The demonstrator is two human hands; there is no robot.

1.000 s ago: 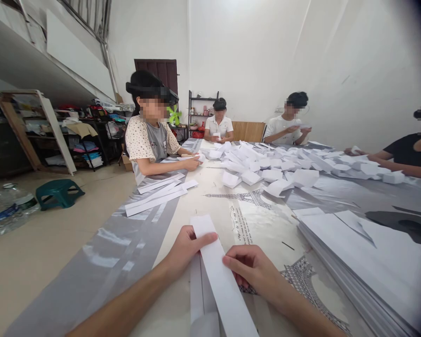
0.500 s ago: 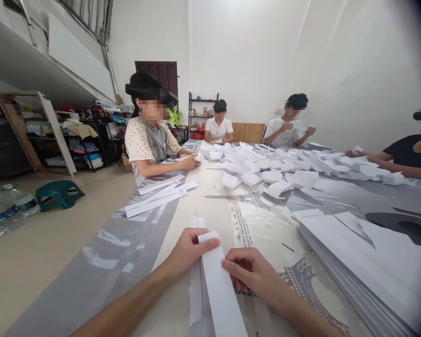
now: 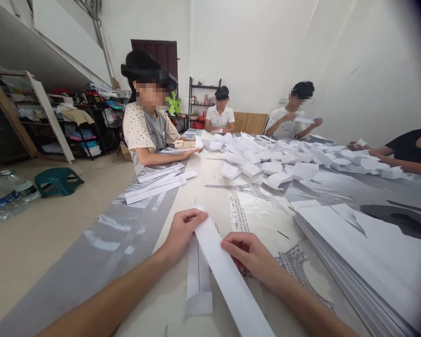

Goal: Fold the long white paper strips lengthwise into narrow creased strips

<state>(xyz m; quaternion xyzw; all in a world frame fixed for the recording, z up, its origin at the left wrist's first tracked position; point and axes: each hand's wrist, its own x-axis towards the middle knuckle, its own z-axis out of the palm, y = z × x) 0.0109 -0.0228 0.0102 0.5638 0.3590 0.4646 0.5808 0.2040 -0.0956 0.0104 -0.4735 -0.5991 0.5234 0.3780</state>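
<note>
The long, flat, white paper strip in the left hand and right hand is unpatterned. Beneath them, the glossy, grey-bordered cream tablecloth bears black lattice-tower drawings and lettering. Right of the right hand, the rectangular paper stack is white; left of the left hand, the plastic stool is dark green.

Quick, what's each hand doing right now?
Left hand: closed, pinching the white paper strip at its far end.
Right hand: closed, thumb and fingers on the same strip's right edge.
</note>
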